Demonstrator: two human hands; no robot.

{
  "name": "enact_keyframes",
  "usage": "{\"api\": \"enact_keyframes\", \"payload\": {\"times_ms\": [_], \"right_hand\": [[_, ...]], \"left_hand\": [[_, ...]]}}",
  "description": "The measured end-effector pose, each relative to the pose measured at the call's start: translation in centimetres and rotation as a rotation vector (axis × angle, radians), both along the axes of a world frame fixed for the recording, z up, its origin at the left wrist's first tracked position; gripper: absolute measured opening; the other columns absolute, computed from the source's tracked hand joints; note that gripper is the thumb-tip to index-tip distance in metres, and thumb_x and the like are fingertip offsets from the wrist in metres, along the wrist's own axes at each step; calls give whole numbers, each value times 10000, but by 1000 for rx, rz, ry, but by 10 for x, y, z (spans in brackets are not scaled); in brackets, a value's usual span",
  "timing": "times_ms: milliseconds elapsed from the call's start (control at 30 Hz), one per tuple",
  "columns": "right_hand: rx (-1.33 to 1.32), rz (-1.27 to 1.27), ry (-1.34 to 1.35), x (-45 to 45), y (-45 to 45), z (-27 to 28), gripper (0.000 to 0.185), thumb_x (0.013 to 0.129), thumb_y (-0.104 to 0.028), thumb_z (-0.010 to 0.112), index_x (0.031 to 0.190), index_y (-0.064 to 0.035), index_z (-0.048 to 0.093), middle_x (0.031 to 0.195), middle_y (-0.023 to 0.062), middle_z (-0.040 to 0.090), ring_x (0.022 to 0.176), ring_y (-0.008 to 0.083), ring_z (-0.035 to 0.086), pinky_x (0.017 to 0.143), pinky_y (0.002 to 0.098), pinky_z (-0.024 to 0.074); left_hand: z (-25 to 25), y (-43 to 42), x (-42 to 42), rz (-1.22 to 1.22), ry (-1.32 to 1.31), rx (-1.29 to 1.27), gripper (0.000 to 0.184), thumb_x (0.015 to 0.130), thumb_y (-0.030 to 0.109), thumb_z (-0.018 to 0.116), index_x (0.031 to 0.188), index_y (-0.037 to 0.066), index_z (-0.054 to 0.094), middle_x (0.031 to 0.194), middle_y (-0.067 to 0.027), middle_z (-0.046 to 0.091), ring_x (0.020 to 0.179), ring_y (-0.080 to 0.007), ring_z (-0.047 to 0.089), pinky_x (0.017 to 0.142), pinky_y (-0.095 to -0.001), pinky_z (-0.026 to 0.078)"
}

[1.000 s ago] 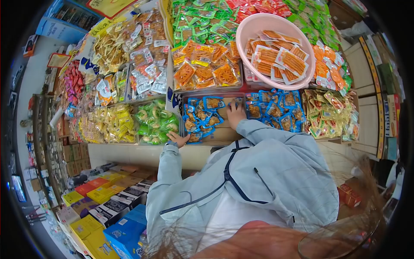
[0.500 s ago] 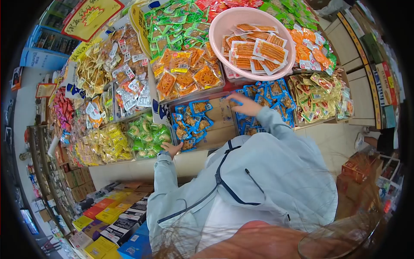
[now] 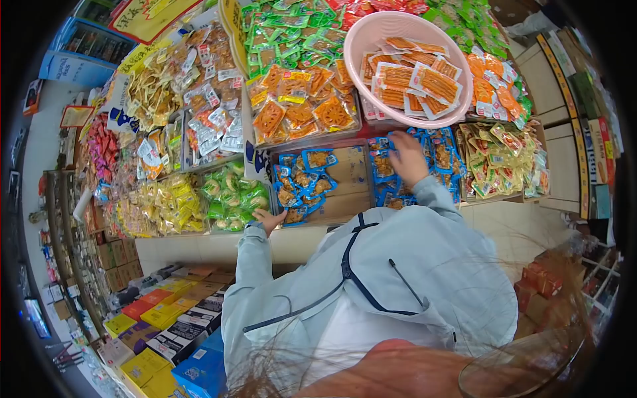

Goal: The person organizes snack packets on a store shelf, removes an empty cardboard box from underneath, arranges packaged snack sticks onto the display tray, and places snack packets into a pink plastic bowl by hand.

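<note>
My right hand (image 3: 407, 159) reaches over the right-hand compartment of blue snack packets (image 3: 443, 156), its fingers apart against the packets; nothing shows held in it. At the near edge of the neighbouring bin, my left hand (image 3: 268, 221) rests with fingers spread, between green packets (image 3: 232, 192) and a smaller pile of blue snack packets (image 3: 302, 182). That pile lies on the left side of its bin, while bare cardboard (image 3: 350, 176) shows on the right side. A divider separates the two blue-packet compartments.
A pink plastic basket (image 3: 356, 69) of orange stick packets stands behind the right compartment. Orange lotus-slice packets (image 3: 298, 99) fill the bin behind the cardboard. Beige packets (image 3: 501, 159) lie to the right, yellow packets (image 3: 162, 205) to the left. Colourful boxes (image 3: 169, 325) are stacked lower left.
My right hand has moved right, from beside the divider to over the blue packets in the right compartment. My left hand stays at the bin's near edge. The view has shifted slightly.
</note>
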State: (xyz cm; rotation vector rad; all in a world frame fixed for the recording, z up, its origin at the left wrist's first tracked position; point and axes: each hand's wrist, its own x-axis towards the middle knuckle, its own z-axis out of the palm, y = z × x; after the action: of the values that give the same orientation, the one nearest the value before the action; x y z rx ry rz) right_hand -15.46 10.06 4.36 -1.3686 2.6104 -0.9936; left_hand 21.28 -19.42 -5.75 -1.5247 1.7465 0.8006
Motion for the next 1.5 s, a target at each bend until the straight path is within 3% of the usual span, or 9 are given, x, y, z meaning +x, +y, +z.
{"api": "enact_keyframes", "payload": {"times_ms": [100, 233, 267, 433, 700, 867, 967, 1233, 1500], "right_hand": [[-21, 335, -95, 50, -41, -18, 395, 754, -84, 576, 1146, -41, 545, 1204, 178, 521, 1133, 363, 480, 977, 439, 378], [128, 619, 3, 84, -73, -42, 523, 747, -91, 601, 1257, -87, 486, 1321, 185, 422, 1247, 355, 390, 1007, 478, 336], [149, 581, 1, 91, -83, -45, 548, 748, -92, 603, 1278, -108, 467, 1340, 174, 404, 1268, 353, 365, 1012, 483, 328], [307, 531, -67, 87, -125, -65, 648, 752, -109, 612, 1353, -209, 391, 1415, 103, 343, 1349, 361, 256, 1033, 506, 300], [472, 454, -93, 83, -86, -63, 288, 802, -207, 579, 1083, -149, 557, 1041, 160, 550, 960, 355, 571, 769, 457, 489], [98, 365, -474, 71, -58, -25, 283, 760, -193, 600, 1016, -75, 570, 965, 157, 577, 957, 344, 554, 790, 430, 474], [-119, 129, -193, 45, -30, 10, 312, 762, -108, 575, 1068, -48, 564, 974, 173, 585, 964, 358, 552, 820, 412, 459], [-21, -419, 197, -3, 74, 2, 387, 759, -90, 615, 1144, -82, 573, 1092, 126, 567, 985, 335, 529, 853, 431, 438], [-80, -104, 221, 30, 39, -13, 360, 689, -63, 615, 1049, -79, 604, 1106, 110, 570, 1017, 319, 525, 851, 438, 419]], "left_hand": [[9, 1, -1, 35, 41, 33, 1324, 646, 784, 562, 1413, -35, -142, 1481, -291, -119, 1369, -432, 149, 993, -484, 363], [11, 7, -2, -26, 26, -50, 1330, 630, 813, 533, 1419, -40, -113, 1492, -278, -80, 1360, -437, 174, 1085, -461, 226], [18, 12, -5, -45, 13, -65, 1330, 622, 838, 500, 1422, -46, -91, 1492, -281, -62, 1360, -450, 157, 1111, -460, 148], [6, 15, 0, -37, 61, -127, 1333, 618, 854, 476, 1421, -52, -81, 1490, -287, -51, 1359, -489, 83, 1106, -516, 111], [15, 14, -1, -60, 77, -59, 1345, 614, 854, 482, 1416, -63, -87, 1480, -306, -79, 1375, -460, 33, 1116, -487, 92], [19, 10, -3, -78, 58, -43, 1353, 607, 860, 481, 1415, -68, -81, 1477, -312, -73, 1380, -445, 50, 1118, -471, 100], [26, 12, -5, -103, 23, -38, 1352, 608, 865, 474, 1417, -67, -78, 1478, -309, -75, 1381, -439, 58, 1118, -464, 109], [-11, -2, 11, -49, 104, -45, 1354, 622, 832, 523, 1409, -71, -110, 1479, -291, -127, 1386, -423, 51, 1111, -457, 138], [-5, 7, 10, -80, 117, -73, 1364, 609, 854, 483, 1401, -80, -116, 1453, -340, -131, 1370, -474, 22, 1119, -474, 90]]}}
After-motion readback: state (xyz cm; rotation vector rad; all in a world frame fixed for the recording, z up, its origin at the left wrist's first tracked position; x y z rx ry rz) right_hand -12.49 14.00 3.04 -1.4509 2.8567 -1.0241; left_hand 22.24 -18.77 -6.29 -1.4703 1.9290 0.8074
